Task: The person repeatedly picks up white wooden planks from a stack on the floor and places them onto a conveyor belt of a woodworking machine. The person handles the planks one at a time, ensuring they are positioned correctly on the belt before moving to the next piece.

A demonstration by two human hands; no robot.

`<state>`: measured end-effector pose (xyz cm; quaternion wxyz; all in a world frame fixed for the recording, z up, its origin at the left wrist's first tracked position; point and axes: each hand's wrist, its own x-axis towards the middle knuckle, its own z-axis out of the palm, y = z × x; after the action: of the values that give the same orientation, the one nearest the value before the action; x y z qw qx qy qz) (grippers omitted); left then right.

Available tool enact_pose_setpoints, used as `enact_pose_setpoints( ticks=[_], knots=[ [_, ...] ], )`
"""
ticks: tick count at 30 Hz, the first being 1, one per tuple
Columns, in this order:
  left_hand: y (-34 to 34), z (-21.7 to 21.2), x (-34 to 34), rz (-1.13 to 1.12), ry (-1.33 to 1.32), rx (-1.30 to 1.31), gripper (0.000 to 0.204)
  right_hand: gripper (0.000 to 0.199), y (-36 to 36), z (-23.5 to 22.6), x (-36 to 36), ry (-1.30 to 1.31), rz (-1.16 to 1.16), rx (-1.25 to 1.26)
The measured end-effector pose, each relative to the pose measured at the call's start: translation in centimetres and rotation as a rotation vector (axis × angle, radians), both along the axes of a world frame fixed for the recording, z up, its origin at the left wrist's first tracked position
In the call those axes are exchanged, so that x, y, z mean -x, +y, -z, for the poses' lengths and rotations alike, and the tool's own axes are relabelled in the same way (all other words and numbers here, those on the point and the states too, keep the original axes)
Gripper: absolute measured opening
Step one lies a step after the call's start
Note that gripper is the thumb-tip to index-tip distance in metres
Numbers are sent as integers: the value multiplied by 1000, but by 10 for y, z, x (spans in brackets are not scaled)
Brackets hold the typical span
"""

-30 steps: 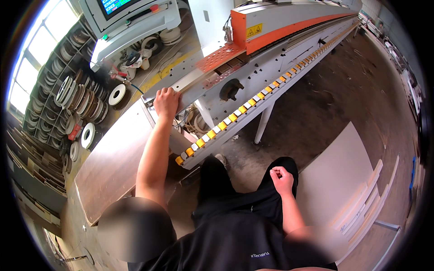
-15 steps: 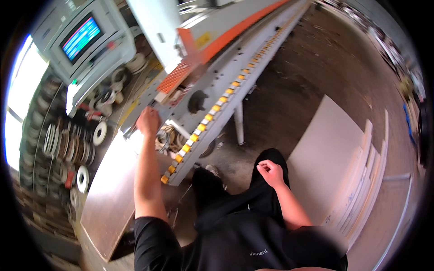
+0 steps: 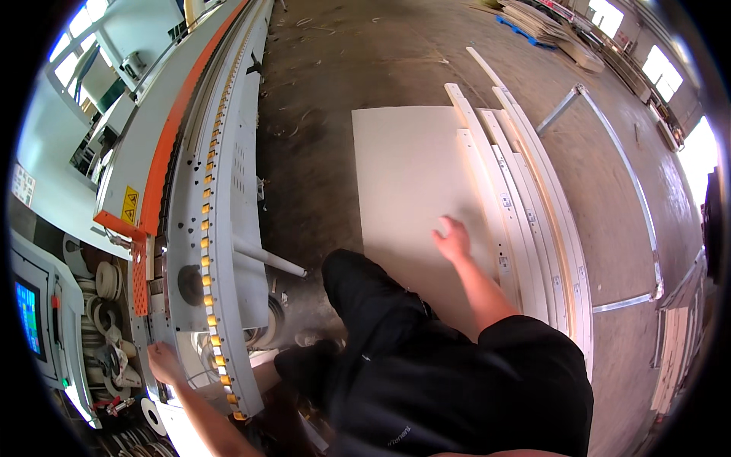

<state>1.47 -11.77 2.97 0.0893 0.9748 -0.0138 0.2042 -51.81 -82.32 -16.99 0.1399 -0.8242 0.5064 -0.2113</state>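
Note:
My left hand (image 3: 164, 363) is at the near end of a long grey machine, just below its orange perforated guard (image 3: 139, 278). Its fingers are curled in at the machine's edge, and what they hold, if anything, is hidden. A row of yellow rollers (image 3: 206, 260) runs along the machine's side, to the right of that hand. Out to the right, my right hand (image 3: 453, 239) hovers with fingers loosely apart and nothing in them. Below it lies a large pale panel (image 3: 407, 175), with several long white strips (image 3: 509, 202) along its right side.
A screen console (image 3: 47, 305) and rolls of edging tape (image 3: 108, 280) are at the far left. A grey machine leg (image 3: 270, 259) juts out near my knee. A metal frame (image 3: 636, 179) stands beyond the strips, and stacked boards (image 3: 533, 23) lie at the back right.
My view has swung to the right, bringing the panel and strips to the middle. My right hand has moved from beside my thigh out over the panel and opened. My left hand stays by the machine's end.

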Motion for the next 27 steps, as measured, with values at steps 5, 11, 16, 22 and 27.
enact_pose_setpoints(
  ticks=[5, 11, 16, 22, 27],
  knots=[
    [18, 5, -1, -13, -2, -9, 36, 73, -36, 8, 101, 407, 362, -21],
    [13, 8, -9, -31, 15, -47, 38, 70, -31, 26, 133, 477, 275, 28],
    [19, 8, -1, -33, -8, -47, 37, 77, -12, 10, 121, 278, 359, -48],
    [8, 12, 1, 21, -70, -18, 30, 72, 24, 12, 111, 185, 435, -91],
    [6, 11, 5, 12, -44, -29, 27, 67, 59, 6, 80, -117, 302, -151]
  ],
)
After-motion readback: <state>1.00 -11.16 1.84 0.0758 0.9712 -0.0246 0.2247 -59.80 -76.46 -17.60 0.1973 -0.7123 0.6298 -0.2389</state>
